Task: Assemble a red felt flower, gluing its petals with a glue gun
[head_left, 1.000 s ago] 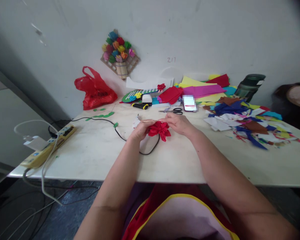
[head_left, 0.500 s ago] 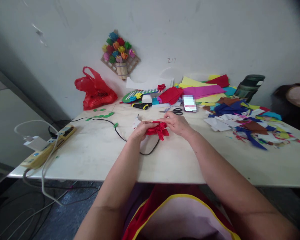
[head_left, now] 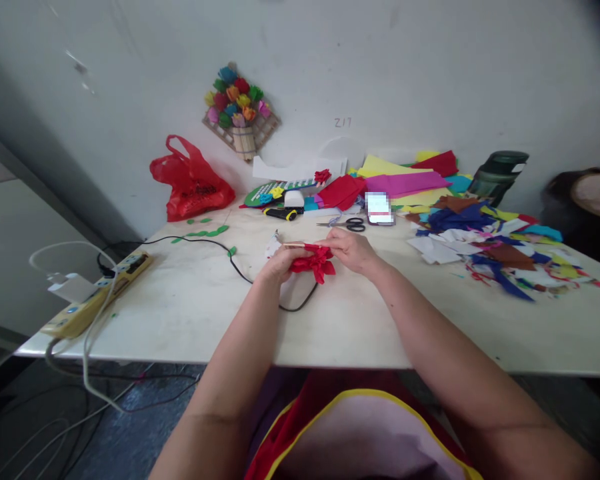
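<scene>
My left hand (head_left: 281,261) is closed around a red paper flower (head_left: 321,265), whose petals spread out to the right beneath my fingers. My right hand (head_left: 351,251) pinches the end of a thin pale wooden stick (head_left: 295,245) that lies across the top of the flower. Red paper shows on the stick close to my right fingertips; whether it is joined to the flower I cannot tell. Just beyond my left hand is a whitish object (head_left: 272,247), partly hidden. A black cable (head_left: 240,268) runs beside it and loops under my hands.
Behind my hands lie black scissors (head_left: 355,225), a yellow-black cutter (head_left: 281,214) and a phone (head_left: 380,209). Paper scraps (head_left: 500,247) and a dark bottle (head_left: 497,175) are on the right. A red bag (head_left: 195,183) and a power strip (head_left: 100,293) are on the left.
My right hand has shifted slightly down, and more of the wooden stick shows between my hands. The flower stays in my left hand, almost in the same place.
</scene>
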